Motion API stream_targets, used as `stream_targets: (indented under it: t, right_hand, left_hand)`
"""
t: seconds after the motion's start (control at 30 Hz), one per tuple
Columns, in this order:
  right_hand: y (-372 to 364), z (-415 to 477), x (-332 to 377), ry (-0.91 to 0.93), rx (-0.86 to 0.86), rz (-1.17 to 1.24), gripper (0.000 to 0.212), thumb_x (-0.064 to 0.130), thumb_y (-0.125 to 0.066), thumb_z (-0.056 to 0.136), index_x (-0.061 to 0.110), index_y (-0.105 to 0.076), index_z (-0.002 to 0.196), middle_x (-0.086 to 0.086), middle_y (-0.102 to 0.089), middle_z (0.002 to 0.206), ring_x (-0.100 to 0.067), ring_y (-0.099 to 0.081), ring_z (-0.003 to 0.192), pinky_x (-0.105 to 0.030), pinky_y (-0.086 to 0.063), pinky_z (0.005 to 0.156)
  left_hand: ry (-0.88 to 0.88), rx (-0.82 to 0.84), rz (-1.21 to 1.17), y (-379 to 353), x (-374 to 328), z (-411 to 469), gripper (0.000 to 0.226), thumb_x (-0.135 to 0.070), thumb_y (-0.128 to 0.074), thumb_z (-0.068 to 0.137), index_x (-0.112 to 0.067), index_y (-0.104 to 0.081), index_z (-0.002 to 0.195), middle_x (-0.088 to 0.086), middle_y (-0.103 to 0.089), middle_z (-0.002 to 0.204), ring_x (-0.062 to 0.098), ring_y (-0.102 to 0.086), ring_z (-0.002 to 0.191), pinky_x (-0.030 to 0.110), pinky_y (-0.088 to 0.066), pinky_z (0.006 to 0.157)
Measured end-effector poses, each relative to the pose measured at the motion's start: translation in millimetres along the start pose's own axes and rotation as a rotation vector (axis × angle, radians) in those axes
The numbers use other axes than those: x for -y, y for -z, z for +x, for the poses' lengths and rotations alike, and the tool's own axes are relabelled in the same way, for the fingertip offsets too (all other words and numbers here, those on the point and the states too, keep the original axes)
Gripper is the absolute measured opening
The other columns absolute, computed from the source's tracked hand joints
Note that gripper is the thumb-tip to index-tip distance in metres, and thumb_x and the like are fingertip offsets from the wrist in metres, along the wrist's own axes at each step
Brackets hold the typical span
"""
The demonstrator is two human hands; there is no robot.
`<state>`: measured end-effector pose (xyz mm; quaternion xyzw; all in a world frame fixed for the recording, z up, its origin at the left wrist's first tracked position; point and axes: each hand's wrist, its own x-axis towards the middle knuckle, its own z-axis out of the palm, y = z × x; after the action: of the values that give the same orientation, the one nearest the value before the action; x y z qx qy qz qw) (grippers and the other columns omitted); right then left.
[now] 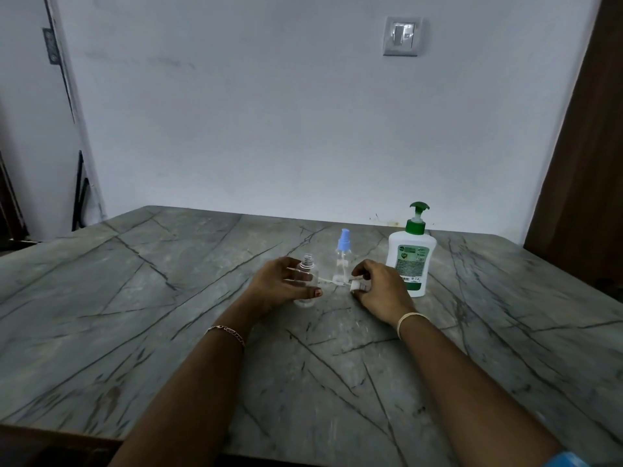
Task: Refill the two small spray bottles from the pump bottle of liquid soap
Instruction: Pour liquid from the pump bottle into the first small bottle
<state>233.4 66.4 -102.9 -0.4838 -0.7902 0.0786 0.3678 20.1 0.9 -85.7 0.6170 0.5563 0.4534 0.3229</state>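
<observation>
Opening spray bottle (309,269) left of pump bottle (411,261): left hand (286,283) grips it, right hand (381,293) pinches detached sprayer (356,285); next probably pumping soap in.

Left hand (279,285) with a red-painted thumbnail (317,292) and thin chain bracelet (226,332); pale band (410,320) on the right wrist
</observation>
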Motion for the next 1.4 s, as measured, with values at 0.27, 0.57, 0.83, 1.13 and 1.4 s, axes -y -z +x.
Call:
stream_targets:
  t: [0.27,0.57,0.83,1.13,1.4]
  right_hand:
    - [5.9,-2.2,2.5,-0.011,0.007,-0.002,0.038,0.018,-0.082,0.07,0.014,-0.064,0.103,-0.003,-0.067,0.107,-0.018,-0.061,0.097,-0.018,-0.039,0.077]
    - [22.3,-4.9,9.0,-0.016,-0.09,0.128,0.022,0.012,-0.079,0.075,0.014,-0.065,0.092,0.006,-0.064,0.087,-0.009,-0.059,0.081,-0.017,-0.047,0.072]
    - [40.9,-13.6,14.1,-0.111,-0.178,0.097,0.013,0.017,-0.07,0.08,0.028,-0.064,0.078,0.016,-0.064,0.073,-0.004,-0.06,0.072,-0.024,-0.049,0.065]
    - [73.7,-23.6,4.5,-0.221,-0.358,0.14,0.006,0.03,-0.071,0.082,0.026,-0.069,0.085,0.006,-0.068,0.088,-0.016,-0.062,0.081,-0.025,-0.046,0.066]
    - [84.7,-3.3,-11.3,-0.292,-0.445,0.245,0.068,0.013,-0.078,0.072,0.024,-0.044,0.13,-0.002,-0.045,0.135,-0.024,-0.044,0.124,-0.04,-0.044,0.098]
  left_hand:
    - [-0.009,-0.018,0.023,1.0,-1.3,-2.1,0.068,-0.019,-0.083,0.063,-0.006,-0.054,0.124,0.007,-0.066,0.116,0.018,-0.064,0.104,0.031,-0.054,0.088]
    - [-0.033,-0.013,0.057,0.0,-3.6,-6.3,0.083,-0.045,-0.083,0.044,-0.012,-0.061,0.117,0.0,-0.069,0.11,0.014,-0.067,0.1,0.037,-0.053,0.093]
    - [-0.027,0.017,0.069,-4.8,-13.0,-10.0,0.058,-0.02,-0.084,0.063,-0.011,-0.061,0.115,-0.002,-0.07,0.105,0.009,-0.067,0.095,0.019,-0.052,0.081]
    - [-0.021,0.025,-0.008,-30.0,-23.3,-13.9,0.049,-0.008,-0.085,0.065,-0.008,-0.063,0.109,0.004,-0.071,0.103,0.014,-0.068,0.095,0.012,-0.053,0.07]
    - [0.012,0.121,-0.066,-55.5,-32.4,-2.8,0.056,-0.004,-0.083,0.066,-0.006,-0.057,0.116,0.009,-0.069,0.109,0.02,-0.068,0.098,0.024,-0.056,0.082]
